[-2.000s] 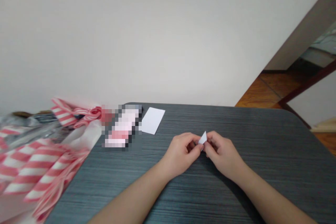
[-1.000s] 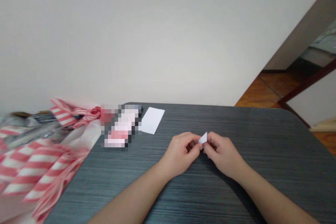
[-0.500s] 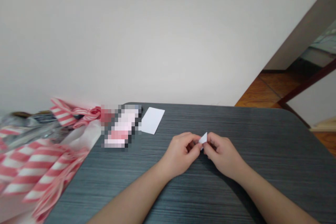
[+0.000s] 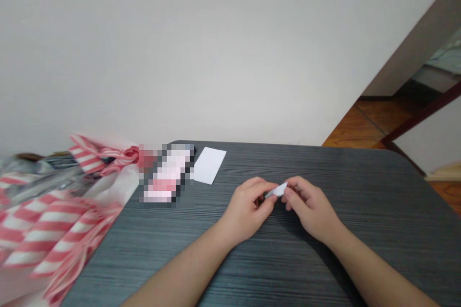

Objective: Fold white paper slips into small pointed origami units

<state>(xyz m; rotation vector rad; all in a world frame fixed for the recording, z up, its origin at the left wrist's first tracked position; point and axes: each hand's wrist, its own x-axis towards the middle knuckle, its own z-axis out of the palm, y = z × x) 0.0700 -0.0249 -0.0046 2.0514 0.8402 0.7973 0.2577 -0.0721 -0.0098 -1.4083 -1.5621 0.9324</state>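
A small white piece of folded paper [image 4: 280,190] is held just above the dark table, its pointed end towards the right. My left hand [image 4: 248,211] pinches it between thumb and forefinger, the other fingers curled beneath. At the pointed end, my right hand [image 4: 313,206] has its thumb and bent fingers closed on the paper's edge. Fingers hide part of the paper, so its full shape cannot be made out.
On the dark wood-grain table [image 4: 360,187], a white sheet of paper [image 4: 210,165] lies near the back edge. Beside it is a phone-like object [image 4: 169,172], blurred by pixels. Red-and-white striped cloth [image 4: 46,225] is heaped left of the table. A pale wall [image 4: 216,57] stands behind.
The folded paper has tilted from nearly upright to a flatter slant. My right hand has shifted slightly to the right, widening the gap between the hands. My left hand has barely moved.
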